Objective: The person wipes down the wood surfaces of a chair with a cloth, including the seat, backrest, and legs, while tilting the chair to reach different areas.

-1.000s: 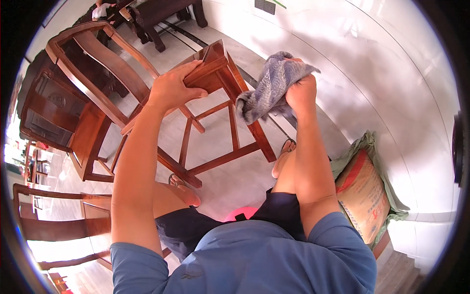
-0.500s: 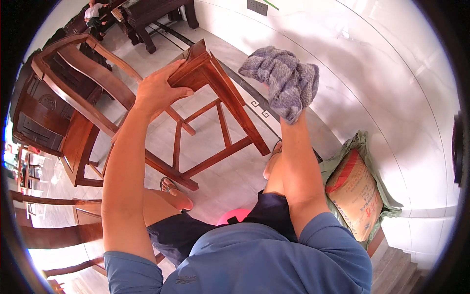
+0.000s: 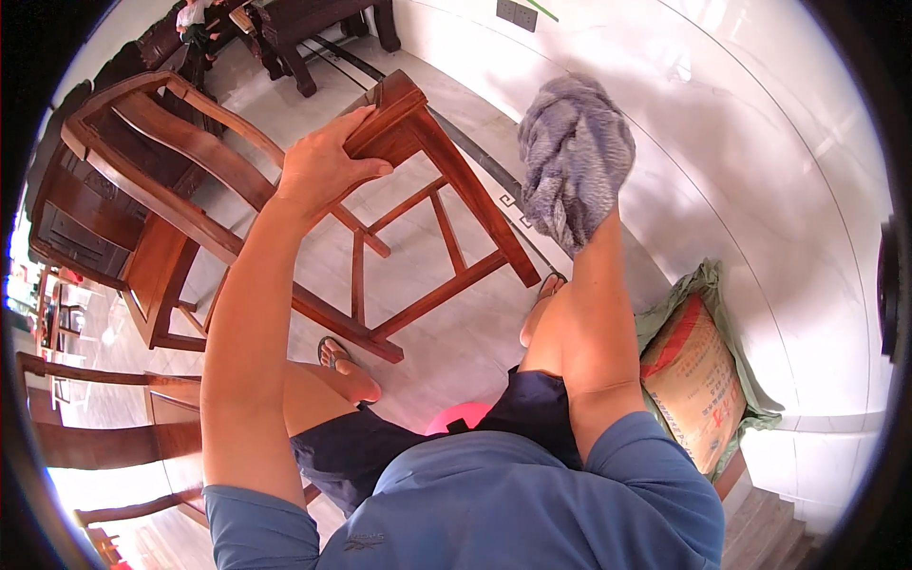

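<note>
A reddish-brown wooden chair [image 3: 394, 119] is tipped on its side in front of me, legs pointing toward me and its curved back reaching to the left. My left hand [image 3: 323, 171] grips the edge of the seat, with the thumb lying along the near side. A bunched grey-and-white striped cloth [image 3: 578, 157] is in my right hand, raised to the right of the chair and apart from it. The cloth covers the fingers, so only the wrist [image 3: 600, 242] of that arm shows.
More wooden chairs [image 3: 157, 275] stand at left. Dark carved furniture [image 3: 304, 38] is at the back, where a person [image 3: 195, 24] sits. At right, a printed sack [image 3: 698, 380] inside a green bag leans against the pale tiled wall [image 3: 731, 171]. A pink round thing [image 3: 461, 415] shows beneath me.
My right hand has swung right with the cloth, away from the chair, and the cloth now hangs more upright. My left hand keeps its grip. The view has shifted slightly.
</note>
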### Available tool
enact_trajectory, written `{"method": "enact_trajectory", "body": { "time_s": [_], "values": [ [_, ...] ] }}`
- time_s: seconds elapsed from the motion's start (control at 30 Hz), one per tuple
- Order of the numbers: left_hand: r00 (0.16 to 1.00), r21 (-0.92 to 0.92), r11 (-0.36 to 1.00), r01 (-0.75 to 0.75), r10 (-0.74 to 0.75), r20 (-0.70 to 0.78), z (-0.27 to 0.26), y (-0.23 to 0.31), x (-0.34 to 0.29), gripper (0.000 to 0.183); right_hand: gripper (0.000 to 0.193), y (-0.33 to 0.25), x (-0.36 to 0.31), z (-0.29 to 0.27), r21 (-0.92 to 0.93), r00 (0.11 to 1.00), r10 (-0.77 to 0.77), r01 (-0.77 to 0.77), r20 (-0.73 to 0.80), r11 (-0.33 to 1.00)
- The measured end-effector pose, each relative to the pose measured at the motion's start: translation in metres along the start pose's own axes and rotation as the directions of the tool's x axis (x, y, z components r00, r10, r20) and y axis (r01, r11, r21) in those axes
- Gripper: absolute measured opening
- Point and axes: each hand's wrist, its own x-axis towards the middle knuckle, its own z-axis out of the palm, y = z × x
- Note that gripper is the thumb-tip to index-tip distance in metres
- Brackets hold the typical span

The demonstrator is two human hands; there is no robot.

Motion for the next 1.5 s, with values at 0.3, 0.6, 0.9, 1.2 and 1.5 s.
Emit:
{"method": "enact_trajectory", "body": {
  "time_s": [0.3,0.6,0.9,1.2,1.5],
  "values": [
    [1.000,0.079,0.997,-0.023,0.024,-0.012,0.003,-0.009,0.000,0.088,0.034,-0.009,-0.005,-0.032,-0.497,0.947,0.317,-0.300,-0.054,0.814],
    [0.998,0.077,0.996,-0.052,0.054,-0.023,0.003,-0.015,-0.002,0.085,0.033,0.065,-0.021,-0.068,-0.160,0.907,0.391,-0.414,-0.158,0.896],
    [0.999,0.057,0.998,-0.023,0.022,0.027,-0.003,-0.005,-0.005,0.084,0.036,-0.022,-0.024,-0.035,0.037,0.970,0.200,-0.207,0.141,0.978],
    [0.998,0.056,0.997,-0.056,0.056,0.007,0.002,-0.002,-0.003,0.085,0.056,-0.032,-0.015,-0.027,-0.308,0.999,0.039,-0.035,0.007,0.951],
    [1.000,-0.011,1.000,-0.013,0.013,0.009,0.004,-0.003,-0.001,0.084,0.041,0.020,-0.002,-0.062,0.036,0.992,0.089,-0.086,-0.086,0.996]
  ]
}}
